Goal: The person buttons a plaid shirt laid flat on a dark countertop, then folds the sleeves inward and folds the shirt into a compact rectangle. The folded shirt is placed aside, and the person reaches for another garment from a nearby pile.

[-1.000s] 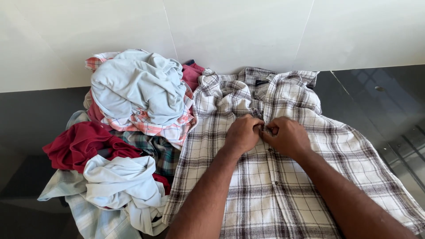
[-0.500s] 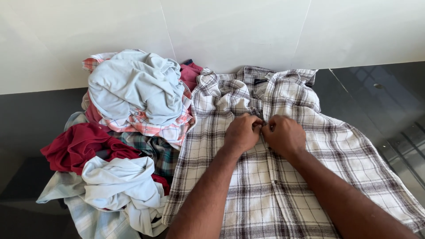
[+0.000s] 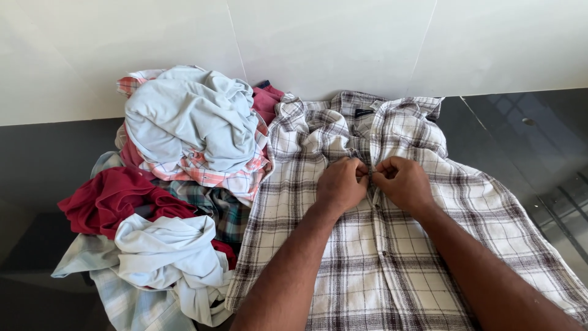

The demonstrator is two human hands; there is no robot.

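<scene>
A white shirt with a brown check pattern lies flat, front up, on the dark counter, collar toward the wall. My left hand and my right hand meet at the shirt's front placket just below the collar. Both pinch the fabric edges there with fingertips closed, thumbs nearly touching. The button itself is hidden under my fingers. Lower buttons show along the placket toward me.
A heap of crumpled clothes sits to the left: a pale blue garment on top, a dark red one, a pink checked one and light blue pieces in front. The glossy black counter meets a white tiled wall.
Both hands stay at the same spot on the placket; only the fingers have shifted slightly. The shirt and the pile have not moved.
</scene>
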